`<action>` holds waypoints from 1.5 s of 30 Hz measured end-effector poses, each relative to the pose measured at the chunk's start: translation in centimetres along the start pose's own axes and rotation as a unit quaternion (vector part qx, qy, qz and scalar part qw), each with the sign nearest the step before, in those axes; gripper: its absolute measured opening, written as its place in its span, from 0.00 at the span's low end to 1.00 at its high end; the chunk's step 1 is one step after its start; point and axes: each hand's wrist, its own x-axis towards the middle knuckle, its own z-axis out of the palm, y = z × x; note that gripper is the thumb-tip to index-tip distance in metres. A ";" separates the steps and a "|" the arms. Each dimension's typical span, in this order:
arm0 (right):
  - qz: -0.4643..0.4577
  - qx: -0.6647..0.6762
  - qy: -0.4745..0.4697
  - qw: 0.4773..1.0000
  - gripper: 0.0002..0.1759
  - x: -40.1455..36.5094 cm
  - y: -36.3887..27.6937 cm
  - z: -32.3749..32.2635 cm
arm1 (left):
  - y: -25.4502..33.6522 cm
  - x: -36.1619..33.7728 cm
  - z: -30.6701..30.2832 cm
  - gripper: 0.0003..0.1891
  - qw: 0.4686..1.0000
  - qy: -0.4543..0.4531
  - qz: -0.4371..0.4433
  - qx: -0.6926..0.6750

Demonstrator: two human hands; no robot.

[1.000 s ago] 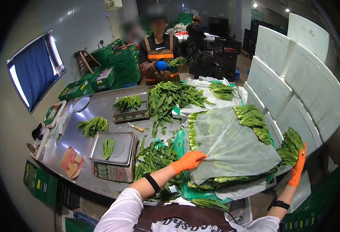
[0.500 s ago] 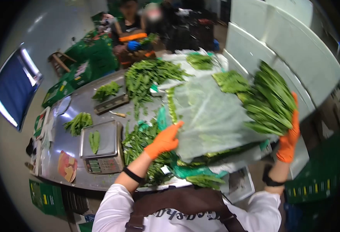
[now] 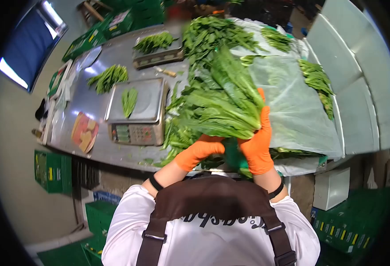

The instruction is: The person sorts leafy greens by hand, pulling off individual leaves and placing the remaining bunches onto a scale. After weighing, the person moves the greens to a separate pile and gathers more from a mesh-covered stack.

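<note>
My right hand [image 3: 258, 148], in an orange glove, grips a bunch of long-leaved green lettuce [image 3: 217, 104] by its stem end. The leaves fan out to the left and away from me. At the near edge of the bunch is my left hand [image 3: 199, 153], also orange-gloved, with thumb and fingers apart; its fingertips are partly hidden by the leaves. Beneath and behind the bunch lie loose greens [image 3: 177, 133]. A translucent sheet [image 3: 292, 104] covers stacked leaves right of my right hand.
Left of the greens stands a digital scale [image 3: 137, 111] with a few leaves on its pan. A second scale [image 3: 159, 57], a knife [image 3: 166, 72] and a small leaf bunch [image 3: 108, 79] lie farther back. White panels [image 3: 337, 44] edge the right side; green crates [image 3: 53, 170] stand below the table.
My right hand has carried the lettuce bunch from the far right to in front of me. My left hand has left the sheet's edge and come beside the bunch. The view has tipped downward.
</note>
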 end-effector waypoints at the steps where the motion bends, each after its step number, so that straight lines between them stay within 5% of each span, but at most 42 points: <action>1: 0.034 -0.006 0.014 0.999 0.30 -0.3 1.9 0.1 | -0.1 -1.3 -1.7 0.37 0.995 0.059 -0.042 -0.070; 4: 0.092 -0.020 0.019 0.995 0.31 -1.0 5.5 -0.3 | 2.2 -2.0 -2.7 0.31 0.965 0.138 -0.037 -0.218; 7: 0.145 -0.246 0.027 0.958 0.34 -1.2 6.6 -1.0 | 4.5 -3.2 -4.2 0.28 0.954 0.140 -0.027 -0.263; 15: 0.187 -0.471 0.038 0.861 0.30 -0.4 7.6 -4.1 | 5.4 -2.9 -5.8 0.25 0.939 0.224 -0.048 -0.257; 19: 0.024 -0.611 0.006 0.791 0.27 -0.1 7.5 -4.2 | 4.6 -3.2 -6.4 0.23 0.931 0.213 -0.051 -0.293; 27: 0.139 -0.484 0.041 0.863 0.23 -1.2 7.6 -6.2 | 5.6 -3.9 -5.6 0.25 0.926 0.201 -0.075 -0.310; 29: 0.084 -0.664 -0.033 0.742 0.22 -0.8 6.6 -5.7 | 5.2 -4.3 -5.8 0.24 0.934 0.197 -0.088 -0.285; 31: -0.073 -0.743 -0.007 0.666 0.15 -0.6 6.5 -3.8 | 4.6 -4.6 -5.8 0.24 0.937 0.209 -0.081 -0.267; 33: -0.099 -0.698 -0.028 0.708 0.12 -0.7 6.2 -2.6 | 4.4 -4.7 -5.6 0.24 0.940 0.219 -0.075 -0.250; 36: -0.039 -0.749 -0.065 0.659 0.09 -1.1 7.4 0.1 | 4.0 -5.1 -5.2 0.23 0.947 0.239 -0.067 -0.206; 39: 0.003 -0.742 -0.041 0.670 0.09 -0.8 8.1 -0.7 | 3.5 -5.6 -5.8 0.23 0.943 0.218 -0.103 -0.229; 45: -0.087 -0.664 -0.039 0.742 0.06 -2.3 9.2 -2.6 | 4.0 -5.5 -5.5 0.24 0.932 0.248 -0.041 -0.261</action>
